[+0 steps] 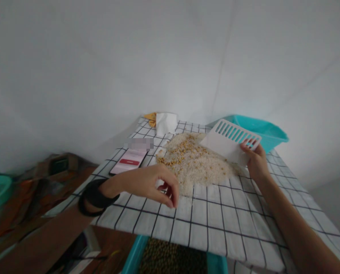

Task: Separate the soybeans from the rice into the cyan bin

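Note:
My right hand [257,161] grips a thin white slotted plastic plate [225,146] by its right end. The plate is tilted over the right side of a spread heap of pale grains that look like rice [198,177]. Yellow round beans [184,148] are scattered through the heap, mostly toward its back and left. My left hand [155,184], with a black band on the wrist, hangs over the cloth just in front of the heap. Its fingers are curled toward the thumb; whether something small sits between the fingertips is hidden.
A phone [129,161] lies left of the heap on the checked cloth [215,228]. White tissue [166,122] and a yellow item [151,118] are at the back. A turquoise basin [268,133] stands back right. Below the front edge is a turquoise container [135,255] of dark greenish beans.

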The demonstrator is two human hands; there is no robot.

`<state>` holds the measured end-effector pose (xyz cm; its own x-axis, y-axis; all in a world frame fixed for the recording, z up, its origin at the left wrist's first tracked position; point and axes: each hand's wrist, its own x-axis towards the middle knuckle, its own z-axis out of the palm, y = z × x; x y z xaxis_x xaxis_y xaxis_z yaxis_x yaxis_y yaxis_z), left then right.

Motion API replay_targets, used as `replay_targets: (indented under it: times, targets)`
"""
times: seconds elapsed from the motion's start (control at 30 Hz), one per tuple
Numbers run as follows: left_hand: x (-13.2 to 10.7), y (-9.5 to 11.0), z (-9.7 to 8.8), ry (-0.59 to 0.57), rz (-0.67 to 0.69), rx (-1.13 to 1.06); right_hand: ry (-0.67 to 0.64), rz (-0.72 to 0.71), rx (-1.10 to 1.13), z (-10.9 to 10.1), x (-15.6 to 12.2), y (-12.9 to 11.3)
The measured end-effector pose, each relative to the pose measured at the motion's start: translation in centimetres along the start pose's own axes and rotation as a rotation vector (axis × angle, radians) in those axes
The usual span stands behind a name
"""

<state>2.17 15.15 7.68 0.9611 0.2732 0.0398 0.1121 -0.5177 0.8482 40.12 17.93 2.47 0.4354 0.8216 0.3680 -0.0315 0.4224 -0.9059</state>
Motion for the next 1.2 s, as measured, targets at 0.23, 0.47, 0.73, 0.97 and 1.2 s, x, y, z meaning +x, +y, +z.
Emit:
replay_targets:
  times: [0.23,0.47,0.73,0.97,1.2]
  targets:
    - [0.2,-1.5,0.1,-0.016,-0.093,-0.28,-0.001,-0.011,0.024,0.0,0.1,-0.3]
    - [-0.3,-1.5,-2.0,0.416,-0.077,-0.197,-0.018,-0.008,0.027,0.0,0.2,-0.1]
    - [1.9,-2.4,-0.7,0.14,-0.131,0.025,-0.032,-0.019,0.012,0.0,0.2,0.1]
    - [2.1,-2.4,0.9,0.054,-0.069,0.198,-0.033,-0.041,0.008,0.0,0.2,-0.2]
    - [3.1,2.6,2.9,-0.022,0.149,0.268,-0.051,-0.018,-0.018,0.2,-0.2,0.1]
